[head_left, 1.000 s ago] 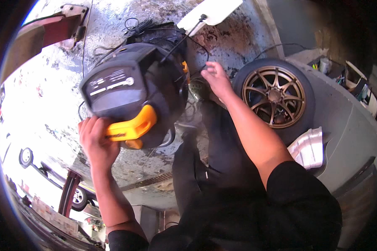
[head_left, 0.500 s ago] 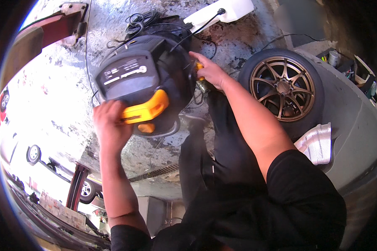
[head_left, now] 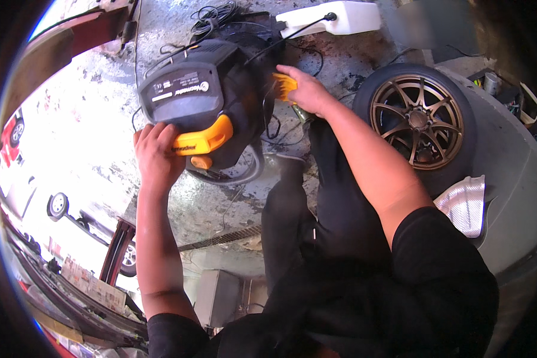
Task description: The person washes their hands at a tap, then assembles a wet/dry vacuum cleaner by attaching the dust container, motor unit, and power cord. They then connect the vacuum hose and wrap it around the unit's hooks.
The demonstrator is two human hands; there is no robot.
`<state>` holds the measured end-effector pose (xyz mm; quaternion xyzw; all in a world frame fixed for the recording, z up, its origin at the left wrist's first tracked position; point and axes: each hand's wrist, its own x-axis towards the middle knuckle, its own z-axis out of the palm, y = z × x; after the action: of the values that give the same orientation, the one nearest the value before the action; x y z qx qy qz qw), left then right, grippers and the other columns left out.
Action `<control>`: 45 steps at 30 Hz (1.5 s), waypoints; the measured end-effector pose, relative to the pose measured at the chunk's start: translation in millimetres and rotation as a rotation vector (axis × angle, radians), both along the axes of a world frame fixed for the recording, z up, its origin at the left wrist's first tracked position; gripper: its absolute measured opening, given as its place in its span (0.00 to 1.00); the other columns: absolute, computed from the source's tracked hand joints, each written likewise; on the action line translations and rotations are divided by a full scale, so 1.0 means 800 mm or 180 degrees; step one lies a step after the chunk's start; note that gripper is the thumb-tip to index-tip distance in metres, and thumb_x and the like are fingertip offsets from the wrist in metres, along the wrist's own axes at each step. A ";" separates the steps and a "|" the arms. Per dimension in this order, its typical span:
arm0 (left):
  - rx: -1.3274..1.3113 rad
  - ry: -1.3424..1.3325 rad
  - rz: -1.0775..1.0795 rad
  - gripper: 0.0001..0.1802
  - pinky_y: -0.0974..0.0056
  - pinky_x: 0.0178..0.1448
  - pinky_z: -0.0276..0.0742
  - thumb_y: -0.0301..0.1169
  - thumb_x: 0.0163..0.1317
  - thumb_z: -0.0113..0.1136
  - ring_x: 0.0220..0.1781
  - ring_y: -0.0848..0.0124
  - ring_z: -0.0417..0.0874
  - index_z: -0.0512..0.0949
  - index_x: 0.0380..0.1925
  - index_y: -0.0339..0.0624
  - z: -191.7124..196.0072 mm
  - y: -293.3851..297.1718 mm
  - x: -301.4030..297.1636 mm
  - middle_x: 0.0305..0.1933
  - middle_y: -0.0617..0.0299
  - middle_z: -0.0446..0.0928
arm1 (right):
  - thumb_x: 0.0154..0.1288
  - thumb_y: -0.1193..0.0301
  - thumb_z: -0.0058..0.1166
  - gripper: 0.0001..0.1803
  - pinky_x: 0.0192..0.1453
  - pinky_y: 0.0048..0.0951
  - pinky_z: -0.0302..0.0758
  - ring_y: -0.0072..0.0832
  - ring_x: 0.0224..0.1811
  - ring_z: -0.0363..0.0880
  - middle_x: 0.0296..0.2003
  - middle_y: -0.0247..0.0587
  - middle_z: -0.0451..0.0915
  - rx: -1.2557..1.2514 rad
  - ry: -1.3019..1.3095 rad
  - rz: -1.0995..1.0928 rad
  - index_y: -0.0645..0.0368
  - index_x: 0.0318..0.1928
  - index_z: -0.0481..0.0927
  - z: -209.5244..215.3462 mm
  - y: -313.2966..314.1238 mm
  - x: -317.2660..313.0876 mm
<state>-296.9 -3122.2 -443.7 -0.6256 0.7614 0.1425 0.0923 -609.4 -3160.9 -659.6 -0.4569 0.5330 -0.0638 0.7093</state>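
Note:
A black shop vacuum with a grey lid and orange latches stands on the stained concrete floor. My left hand grips the orange latch on its near left side. My right hand is closed on the orange latch on its right side. Black cables lie coiled behind the vacuum, and a grey hose curls at its base.
A car wheel with a bronze rim lies flat to the right, beside a crumpled silver sheet. A white plastic container lies at the back. A floor drain grate runs near my legs. A red car body rises at the left.
The vacuum has shifted up and right in view as my head moved. My right hand has come down onto the right latch; my left hand has stayed at the left latch.

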 end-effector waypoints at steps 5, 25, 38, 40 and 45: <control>-0.0134 0.0290 0.0025 0.12 0.55 0.48 0.71 0.23 0.43 0.65 0.37 0.58 0.78 0.76 0.30 0.48 -0.010 0.009 0.006 0.30 0.62 0.74 | 0.72 0.68 0.61 0.37 0.62 0.35 0.78 0.27 0.55 0.80 0.63 0.35 0.78 0.1039 -0.1390 -0.0948 0.49 0.78 0.64 -0.004 0.021 -0.010; -0.0751 0.0239 0.0540 0.11 0.51 0.50 0.78 0.24 0.50 0.68 0.39 0.53 0.85 0.79 0.34 0.47 -0.025 0.010 -0.028 0.32 0.57 0.81 | 0.62 0.38 0.67 0.41 0.71 0.36 0.69 0.37 0.65 0.74 0.62 0.42 0.72 -0.1022 -0.0149 -0.1474 0.47 0.69 0.76 -0.087 0.031 0.033; -0.0953 0.3501 -0.0053 0.29 0.62 0.65 0.75 0.42 0.66 0.71 0.60 0.66 0.81 0.75 0.62 0.39 -0.082 -0.061 0.078 0.59 0.55 0.79 | 0.80 0.55 0.51 0.29 0.74 0.38 0.70 0.35 0.69 0.75 0.65 0.39 0.79 -0.0408 -0.1422 -0.1927 0.60 0.71 0.72 -0.098 -0.072 0.066; -0.0828 0.3618 -0.0080 0.26 0.64 0.58 0.76 0.42 0.70 0.67 0.54 0.69 0.79 0.73 0.61 0.41 -0.082 -0.085 0.084 0.53 0.58 0.77 | 0.79 0.62 0.52 0.26 0.73 0.40 0.71 0.38 0.69 0.75 0.65 0.43 0.78 -0.0382 -0.1556 -0.1994 0.61 0.71 0.72 -0.094 -0.087 0.069; -0.1022 0.3241 -0.0139 0.20 0.65 0.48 0.77 0.41 0.74 0.63 0.44 0.72 0.78 0.73 0.57 0.43 -0.076 -0.123 0.085 0.44 0.61 0.76 | 0.81 0.57 0.46 0.26 0.72 0.38 0.68 0.31 0.65 0.74 0.62 0.39 0.77 -0.1960 -0.1527 -0.2352 0.56 0.72 0.68 -0.066 -0.113 0.050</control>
<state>-229.2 -3220.7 -504.9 -0.4676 0.7349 0.3077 -0.3828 -569.0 -3251.4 -712.3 -0.3984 0.4379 -0.5651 0.5747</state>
